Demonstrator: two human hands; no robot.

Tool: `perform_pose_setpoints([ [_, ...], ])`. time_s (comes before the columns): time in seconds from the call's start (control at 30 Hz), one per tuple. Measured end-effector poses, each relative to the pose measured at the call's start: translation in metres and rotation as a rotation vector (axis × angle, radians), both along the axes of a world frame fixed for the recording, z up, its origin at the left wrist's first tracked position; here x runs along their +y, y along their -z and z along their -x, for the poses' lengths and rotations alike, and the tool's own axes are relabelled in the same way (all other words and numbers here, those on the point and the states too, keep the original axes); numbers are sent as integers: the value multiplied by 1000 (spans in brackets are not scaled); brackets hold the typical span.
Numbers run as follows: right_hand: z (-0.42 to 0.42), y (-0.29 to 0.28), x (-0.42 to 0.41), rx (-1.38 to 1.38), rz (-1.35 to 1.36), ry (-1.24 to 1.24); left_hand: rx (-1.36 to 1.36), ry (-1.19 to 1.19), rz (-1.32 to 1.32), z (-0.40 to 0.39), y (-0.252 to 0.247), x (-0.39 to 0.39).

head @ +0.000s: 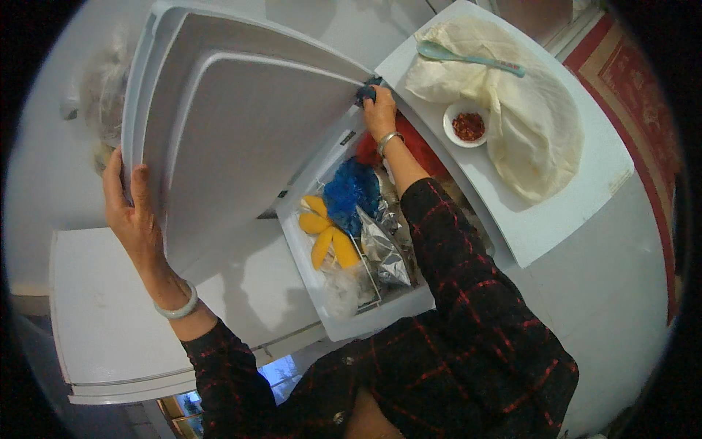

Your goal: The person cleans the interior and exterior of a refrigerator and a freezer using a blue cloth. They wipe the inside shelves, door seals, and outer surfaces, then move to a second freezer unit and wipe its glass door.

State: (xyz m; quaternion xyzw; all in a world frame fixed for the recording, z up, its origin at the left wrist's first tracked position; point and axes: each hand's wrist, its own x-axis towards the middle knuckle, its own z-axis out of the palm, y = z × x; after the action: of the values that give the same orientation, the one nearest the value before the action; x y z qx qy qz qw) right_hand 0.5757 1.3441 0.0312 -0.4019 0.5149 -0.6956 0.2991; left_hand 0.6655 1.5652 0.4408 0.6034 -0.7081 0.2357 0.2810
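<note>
A white chest freezer's lid [258, 131] stands raised, and my left hand [131, 214] grips its outer edge. My right hand [379, 112] holds a dark teal cloth [366, 93] against the lid's far corner. Below the right arm lies the freezer's inside, its white rim [378, 321] nearest my body. Within it are a blue plastic bag [351, 192], several yellow wedge-shaped pieces [323, 230], a silver foil packet [384, 247] and a clear plastic bag [343, 291]. Red wrapping [425, 151] shows partly behind the right forearm.
At right, a white top [592, 148] carries a cream cloth [537, 142], a pale blue spoon [471, 58] and a small white bowl [465, 123] of red flakes. Another white appliance top [109, 307] stands at left. Plastic bags [107, 88] hang behind the lid.
</note>
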Motion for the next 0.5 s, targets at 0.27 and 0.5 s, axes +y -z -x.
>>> perform_pose_setpoints([
  [0.27, 52, -83, 24, -213, -15, -52, 39, 45, -20, -10, 8, -8],
  [0.5, 61, -131, 37, 9, 306, 54, 79, 50, 6, -13, 7, -1],
])
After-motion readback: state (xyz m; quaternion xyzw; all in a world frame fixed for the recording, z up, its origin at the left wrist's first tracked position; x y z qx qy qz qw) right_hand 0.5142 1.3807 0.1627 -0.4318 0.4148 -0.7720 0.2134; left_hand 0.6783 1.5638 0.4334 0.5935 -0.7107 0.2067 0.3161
